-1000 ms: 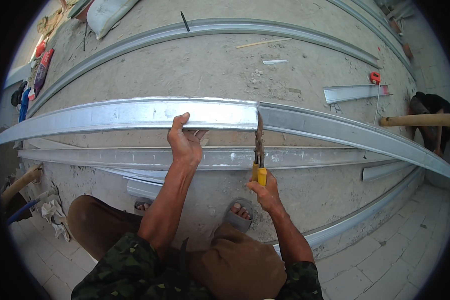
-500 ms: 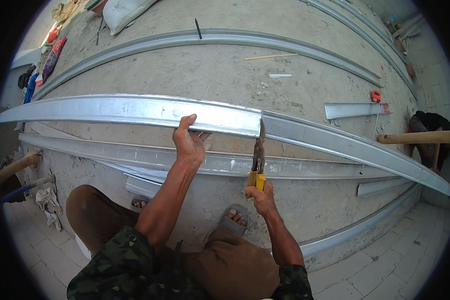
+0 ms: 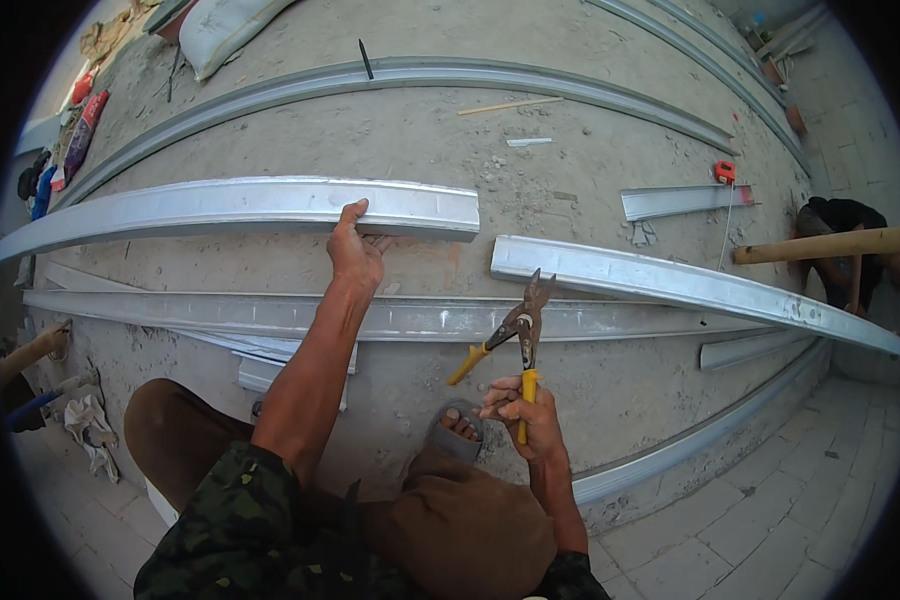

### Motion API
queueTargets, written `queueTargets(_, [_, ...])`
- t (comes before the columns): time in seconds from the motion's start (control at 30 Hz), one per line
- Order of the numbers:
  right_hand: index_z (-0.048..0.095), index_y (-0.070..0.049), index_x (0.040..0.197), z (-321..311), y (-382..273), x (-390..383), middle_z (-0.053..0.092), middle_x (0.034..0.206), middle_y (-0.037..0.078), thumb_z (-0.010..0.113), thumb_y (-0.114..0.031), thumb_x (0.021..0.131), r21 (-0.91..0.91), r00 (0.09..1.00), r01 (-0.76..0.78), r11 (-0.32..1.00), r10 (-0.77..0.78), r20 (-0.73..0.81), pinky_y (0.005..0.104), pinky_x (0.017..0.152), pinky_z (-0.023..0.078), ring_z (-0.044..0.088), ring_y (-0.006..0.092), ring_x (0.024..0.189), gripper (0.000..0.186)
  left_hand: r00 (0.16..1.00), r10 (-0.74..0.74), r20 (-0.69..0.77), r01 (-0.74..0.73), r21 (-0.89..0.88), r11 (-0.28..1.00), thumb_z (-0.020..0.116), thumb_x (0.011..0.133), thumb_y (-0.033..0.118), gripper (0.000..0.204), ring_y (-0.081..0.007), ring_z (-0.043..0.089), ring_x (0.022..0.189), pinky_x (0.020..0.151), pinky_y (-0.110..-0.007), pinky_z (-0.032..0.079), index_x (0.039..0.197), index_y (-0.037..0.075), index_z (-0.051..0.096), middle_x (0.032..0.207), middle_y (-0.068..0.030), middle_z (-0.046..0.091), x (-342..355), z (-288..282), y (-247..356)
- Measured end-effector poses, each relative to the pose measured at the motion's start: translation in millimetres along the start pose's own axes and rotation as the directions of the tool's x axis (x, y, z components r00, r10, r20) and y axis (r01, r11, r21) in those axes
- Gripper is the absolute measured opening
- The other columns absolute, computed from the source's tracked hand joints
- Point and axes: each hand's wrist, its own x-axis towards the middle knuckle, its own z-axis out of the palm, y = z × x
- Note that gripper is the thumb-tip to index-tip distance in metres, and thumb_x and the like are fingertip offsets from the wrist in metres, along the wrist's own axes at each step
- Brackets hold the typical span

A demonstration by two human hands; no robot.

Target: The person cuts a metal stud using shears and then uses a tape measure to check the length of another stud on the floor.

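Observation:
My left hand (image 3: 356, 252) grips the end section of a long silver metal channel (image 3: 230, 205), thumb on its face and fingers underneath. A separate metal channel (image 3: 670, 282) lies to its right, with a gap between their ends. My right hand (image 3: 522, 412) holds yellow-handled metal snips (image 3: 526, 325) by one handle; the other handle swings out to the left and the blades are apart, just below the right channel's end. Another channel (image 3: 440, 318) runs behind my hands and the snips.
More channels (image 3: 420, 75) lie across the dusty floor. A tape measure (image 3: 725, 172) rests by a short offcut (image 3: 675, 204). A co-worker (image 3: 842, 225) crouches at the right near a wooden pole (image 3: 790, 251). Sacks (image 3: 220, 30) lie at the upper left; another pole (image 3: 32, 355) is at left.
The channel that was in one line has parted into two pieces, the left one raised and shifted left. The snips moved down from the cut and their handles spread apart.

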Motion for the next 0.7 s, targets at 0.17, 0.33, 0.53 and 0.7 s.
queueTargets(0.17, [0.054, 0.011, 0.105, -8.3, 15.0, -24.0, 0.064, 0.089, 0.020, 0.056, 0.004, 0.063, -0.054, 0.994, 0.039, 0.998, -0.044, -0.096, 0.0404, 0.077, 0.055, 0.067, 0.0303, 0.076, 0.042, 0.996, -0.088, 0.034, 0.087, 0.017, 0.996, 0.064, 0.081, 0.022, 0.065, -0.0410, 0.041, 0.125, 0.106, -0.058, 0.033, 0.132, -0.003, 0.033, 0.133, -0.0224, 0.038, 45.4, -22.4, -7.8])
queueTargets(0.33, [0.054, 0.010, 0.104, 1.9, 26.6, -19.0, 0.064, 0.089, 0.020, 0.055, 0.004, 0.063, -0.021, 0.992, 0.019, 1.000, -0.021, -0.127, 0.0406, 0.079, 0.054, 0.067, 0.0300, 0.077, 0.041, 0.965, -0.260, -0.033, 0.259, 0.264, 0.929, 0.063, 0.081, 0.021, 0.070, -0.0456, 0.039, 0.127, 0.104, -0.058, 0.036, 0.135, -0.006, 0.029, 0.136, -0.0298, 0.033, 58.6, -45.7, 14.6])
queueTargets(0.53, [0.054, 0.008, 0.106, 4.9, 19.9, -36.4, 0.064, 0.090, 0.019, 0.056, 0.002, 0.066, -0.060, 0.986, 0.027, 0.998, -0.037, -0.164, 0.0362, 0.075, 0.054, 0.067, 0.0281, 0.078, 0.040, 0.990, 0.031, -0.136, 0.029, 0.423, 0.906, 0.060, 0.083, 0.027, 0.064, -0.0432, 0.045, 0.122, 0.098, -0.051, 0.043, 0.132, -0.008, 0.040, 0.132, -0.0320, 0.040, 6.3, -42.7, 34.1])
queueTargets(0.7, [0.053, 0.007, 0.106, 28.4, -8.2, -41.8, 0.064, 0.092, 0.016, 0.056, 0.001, 0.070, -0.121, 0.999, 0.033, 0.992, -0.033, 0.001, 0.0320, 0.071, 0.052, 0.065, 0.0233, 0.076, 0.037, 0.735, -0.253, 0.629, -0.307, 0.641, 0.704, 0.056, 0.087, 0.051, 0.069, -0.0293, 0.050, 0.120, 0.097, -0.043, 0.042, 0.131, -0.002, 0.046, 0.124, -0.0218, 0.054, -87.3, 13.4, -21.5])
